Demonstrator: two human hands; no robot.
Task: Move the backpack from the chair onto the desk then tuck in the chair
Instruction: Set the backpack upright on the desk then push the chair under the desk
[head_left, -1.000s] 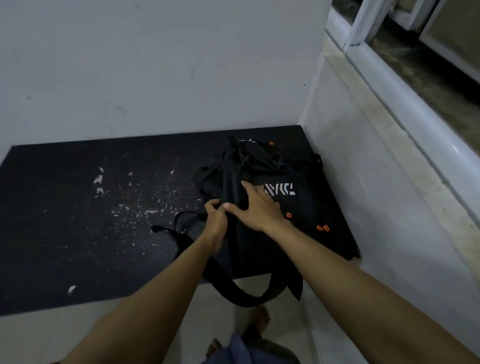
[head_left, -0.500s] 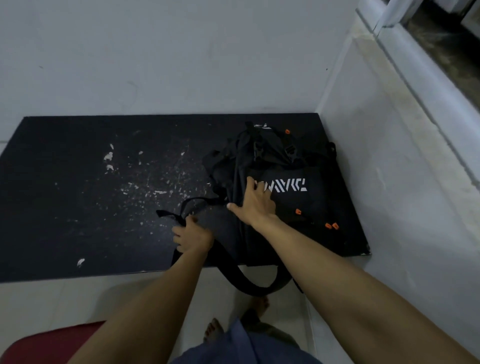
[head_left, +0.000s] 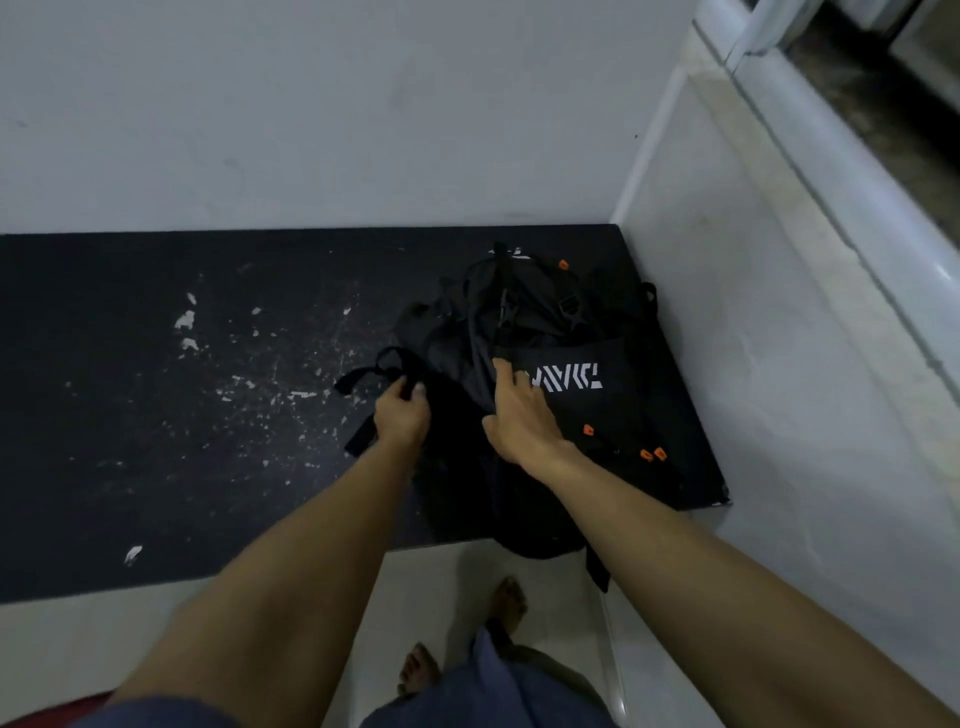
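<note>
The backpack (head_left: 540, 395) already lies on the tabletop (head_left: 156, 415), near the far right corner where the two walls meet. Its bottom end and one strap hang a little over the near edge. So the first part of the job looks done, or almost done.

The left hand (head_left: 402, 415) is curled around a black strap loop (head_left: 374, 371) at the bag's left side. The right hand (head_left: 519, 415) lies flat and open on top of the bag, holding nothing, just beside the white letters.

The chair is still left to tuck in. Only a bit of red (head_left: 47, 714) shows at the bottom left corner of the view, and I cannot tell if that is the chair.

The tabletop has white chipped spots. The person's bare feet (head_left: 467, 639) stand on the pale floor close to the near edge. The hanging strap could get in the way.
</note>
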